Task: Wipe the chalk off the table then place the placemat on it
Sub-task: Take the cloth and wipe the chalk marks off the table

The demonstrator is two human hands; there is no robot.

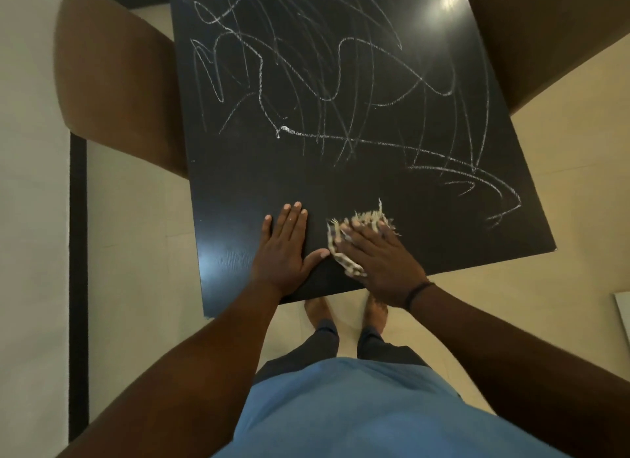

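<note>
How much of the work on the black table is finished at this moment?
Done: only the near strip of the black table looks free of chalk. In hand: the right hand presses a frayed striped cloth flat there; the left hand rests flat beside it. Left: the white chalk scribbles elsewhere, then the placemat, not clearly in view.

Pretty dim, warm indoor light overall. A bright glare spot sits on the black table (375, 191) at the far right, and a softer sheen shows near its front left corner. The cloth (358, 232) looks motion-blurred. Wide-angle lens bends the table edges and stretches the arms at the bottom.
</note>
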